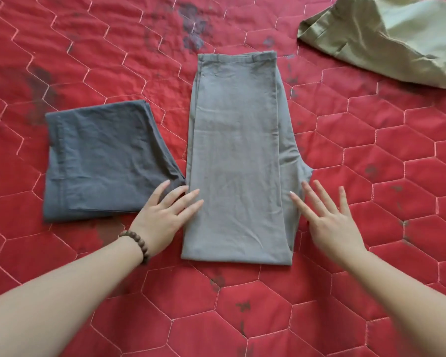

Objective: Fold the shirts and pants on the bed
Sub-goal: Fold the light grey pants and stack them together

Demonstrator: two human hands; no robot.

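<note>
A pair of light grey pants (236, 155) lies folded lengthwise into a long strip in the middle of the bed, waistband at the far end. To its left sits a dark grey garment (106, 161) folded into a rough square. My left hand (165, 215), with a bead bracelet on its wrist, lies flat with straight fingers, the fingertips on the left edge of the pants near their lower end. My right hand (327, 220) is spread flat at the pants' right edge, its index fingertip touching the cloth.
The bed is covered by a red quilt (371, 155) with hexagon stitching and dark stains. An olive green garment (397, 37) lies crumpled at the far right corner.
</note>
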